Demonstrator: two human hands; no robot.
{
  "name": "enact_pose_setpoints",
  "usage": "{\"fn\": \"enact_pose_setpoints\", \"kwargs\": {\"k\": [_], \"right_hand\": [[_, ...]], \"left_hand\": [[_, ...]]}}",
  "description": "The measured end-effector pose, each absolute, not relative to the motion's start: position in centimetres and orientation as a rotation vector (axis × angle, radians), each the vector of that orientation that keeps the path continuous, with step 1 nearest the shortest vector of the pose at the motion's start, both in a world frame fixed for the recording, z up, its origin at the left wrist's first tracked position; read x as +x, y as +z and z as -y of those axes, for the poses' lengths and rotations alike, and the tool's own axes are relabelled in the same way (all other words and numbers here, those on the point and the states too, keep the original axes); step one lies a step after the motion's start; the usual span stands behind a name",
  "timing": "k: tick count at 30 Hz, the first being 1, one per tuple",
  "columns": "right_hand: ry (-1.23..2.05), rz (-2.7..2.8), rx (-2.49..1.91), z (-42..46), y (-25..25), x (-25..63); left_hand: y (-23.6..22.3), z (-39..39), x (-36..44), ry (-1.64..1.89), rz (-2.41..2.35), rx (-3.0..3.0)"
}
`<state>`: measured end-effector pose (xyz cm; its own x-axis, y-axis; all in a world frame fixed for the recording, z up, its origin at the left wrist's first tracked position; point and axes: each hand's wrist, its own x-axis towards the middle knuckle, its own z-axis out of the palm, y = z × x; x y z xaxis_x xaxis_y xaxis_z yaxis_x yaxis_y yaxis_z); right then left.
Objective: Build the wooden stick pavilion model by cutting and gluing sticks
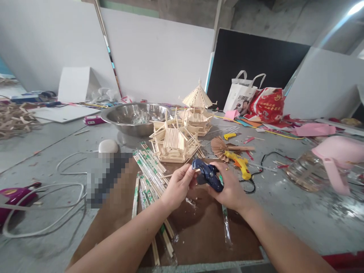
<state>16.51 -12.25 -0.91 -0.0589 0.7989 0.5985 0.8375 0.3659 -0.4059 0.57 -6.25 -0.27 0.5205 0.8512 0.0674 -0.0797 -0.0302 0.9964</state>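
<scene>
My right hand [229, 187] is wrapped round a dark blue glue gun [207, 173], held over a brown cardboard sheet [199, 231]. My left hand [179, 185] pinches its fingers together at the gun's nozzle end; a thin pale stick seems to sit between them, too small to be sure. Just beyond my hands stands a low model made of wooden sticks [173, 142], with a taller roofed stick pavilion [197, 110] behind it. Several wrapped chopsticks [149, 167] lie on the cardboard to my left.
A steel bowl [133, 117] stands behind the models. A yellow glue gun [239, 163] and a small paper fan [219, 147] lie to the right. Bags [256, 100], coloured paper, a clear jug with pink lid [321, 167], a white cable [54, 204] and a purple tool [14, 199] surround the floor area.
</scene>
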Motion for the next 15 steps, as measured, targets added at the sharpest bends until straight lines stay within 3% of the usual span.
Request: {"fn": "enact_pose_setpoints", "kwargs": {"k": [15], "right_hand": [[-0.062,1.867,-1.481,12.05,-0.67,16.62]], "left_hand": [[0.17,6.2,0.43,0.861,-0.706,1.505]]}}
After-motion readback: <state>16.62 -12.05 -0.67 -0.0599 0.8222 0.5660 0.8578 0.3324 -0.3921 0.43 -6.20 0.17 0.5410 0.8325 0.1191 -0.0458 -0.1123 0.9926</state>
